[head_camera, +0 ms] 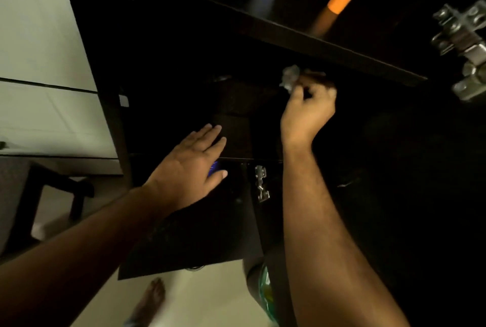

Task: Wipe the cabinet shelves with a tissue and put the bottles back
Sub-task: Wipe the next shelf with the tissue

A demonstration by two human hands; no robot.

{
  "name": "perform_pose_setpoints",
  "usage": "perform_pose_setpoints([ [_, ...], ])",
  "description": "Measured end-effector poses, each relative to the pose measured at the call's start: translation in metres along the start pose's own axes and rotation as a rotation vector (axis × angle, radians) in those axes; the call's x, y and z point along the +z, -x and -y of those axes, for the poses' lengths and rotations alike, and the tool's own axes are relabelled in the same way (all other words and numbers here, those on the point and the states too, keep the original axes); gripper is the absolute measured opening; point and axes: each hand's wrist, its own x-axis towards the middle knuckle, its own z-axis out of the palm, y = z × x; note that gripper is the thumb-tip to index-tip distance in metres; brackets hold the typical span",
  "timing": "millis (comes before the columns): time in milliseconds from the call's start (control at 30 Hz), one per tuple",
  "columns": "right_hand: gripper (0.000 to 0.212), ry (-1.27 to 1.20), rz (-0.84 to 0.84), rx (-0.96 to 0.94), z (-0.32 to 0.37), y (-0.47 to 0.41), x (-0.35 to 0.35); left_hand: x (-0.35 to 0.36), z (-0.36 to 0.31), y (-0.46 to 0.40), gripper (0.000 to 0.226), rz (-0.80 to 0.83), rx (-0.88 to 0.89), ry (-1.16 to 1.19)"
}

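The right hand (309, 106) grips a crumpled tissue (290, 77) to wipe beneath the dark shelf (328, 40), while the left hand (189, 161), fingers spread wide, likely steadies the cabinet.

We see both forearms bare to the frame's edge at seven and five o'clock, no sleeves, watch or rings on our left hand (188, 163) or right hand (307, 111). Our foot (151, 300) at six o'clock is bare.
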Motion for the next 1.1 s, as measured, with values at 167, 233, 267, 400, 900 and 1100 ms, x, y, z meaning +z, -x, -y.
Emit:
perform_pose_setpoints([
  [167, 0.009, 0.118, 0.322, 0.007, -0.052, 0.043, 0.021, 0.017, 0.007, -0.018, 0.074, -0.049, 0.001, -0.042],
  [233, 0.007, 0.142, 0.342, -0.018, -0.058, 0.047, 0.026, 0.023, 0.009, -0.02, 0.076, -0.092, -0.031, -0.046],
  [267, 0.007, 0.122, 0.334, 0.007, -0.057, 0.046, 0.026, 0.026, 0.008, -0.02, 0.077, -0.116, -0.036, -0.067],
  [400, 0.009, -0.139, 0.208, 0.156, -0.055, 0.041, 0.028, 0.035, 0.005, -0.019, 0.078, -0.183, -0.067, -0.083],
  [900, 0.023, -0.288, -0.048, -0.456, -0.011, -0.021, 0.021, 0.051, -0.001, -0.026, 0.088, -0.386, -0.185, -0.192],
  [1100, 0.006, 0.014, 0.398, -0.318, -0.062, 0.044, 0.034, 0.056, 0.001, -0.028, 0.084, -0.395, -0.178, -0.259],
])
